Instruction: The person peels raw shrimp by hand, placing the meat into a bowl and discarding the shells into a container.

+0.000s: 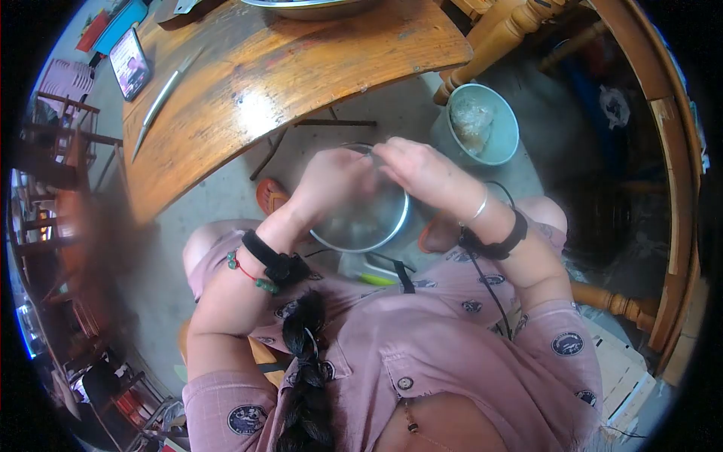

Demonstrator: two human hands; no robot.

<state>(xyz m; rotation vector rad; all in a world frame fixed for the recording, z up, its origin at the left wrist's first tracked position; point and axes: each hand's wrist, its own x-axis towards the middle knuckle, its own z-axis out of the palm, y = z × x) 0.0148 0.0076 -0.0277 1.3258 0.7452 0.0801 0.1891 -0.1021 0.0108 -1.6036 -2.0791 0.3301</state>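
My left hand and my right hand come together above a round metal-rimmed basin between my knees. The left fingers are curled in and partly smeared by motion. On the right, the fingers are bent and pressed together, their tips close to the left hand. Whatever they pinch between them is too small and blurred to name. Inside the basin the contents look pale and hazy, and the hands cover its far part.
A wooden table stands ahead, bearing a knife, a propped phone and a metal basin. A pale green bucket lined with clear plastic sits at right. Wooden chair parts rise beyond it.
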